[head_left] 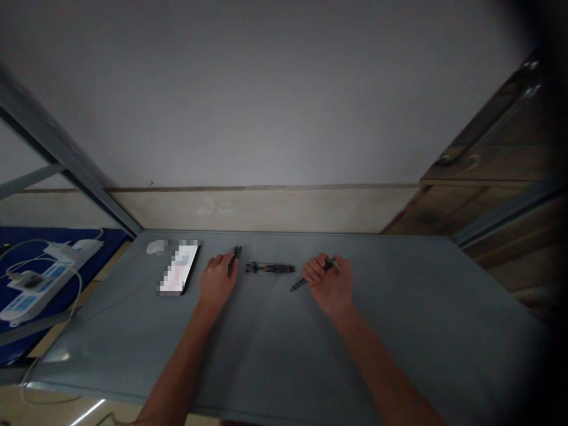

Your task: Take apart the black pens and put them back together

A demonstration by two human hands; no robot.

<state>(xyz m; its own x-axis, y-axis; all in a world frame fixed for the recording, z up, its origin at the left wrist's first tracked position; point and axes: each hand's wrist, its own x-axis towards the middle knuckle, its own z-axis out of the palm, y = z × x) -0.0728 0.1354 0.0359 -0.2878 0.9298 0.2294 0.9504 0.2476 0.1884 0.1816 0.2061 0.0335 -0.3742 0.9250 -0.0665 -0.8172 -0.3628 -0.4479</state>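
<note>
While two bare forearms reach in over the near edge of the grey table (275, 355), one pale cable (80, 284) loops down near its left corner. Farther in, the right hand (331, 287) has its grip closed around one dark pen (298, 286), whose tip slants down toward the left; the fingers hide its middle. The left hand (216, 281) has a narrow grip on one slim dark object (234, 261), largely covered by the fingers. Between the hands, apart from both, lies one bundle of slender dark pens (271, 268); their number cannot be made out. Left of the left hand are one phone (180, 273), its screen lit and pixelated, and one small whitish item (155, 247) beyond it, too blurred to name. Beyond the table's left side, one white power strip (51, 284) with two plugs sits on a blue surface (113, 239). Two metal posts flank the table, with a pale wall (266, 118) behind and brown boards (470, 204) at right.
</note>
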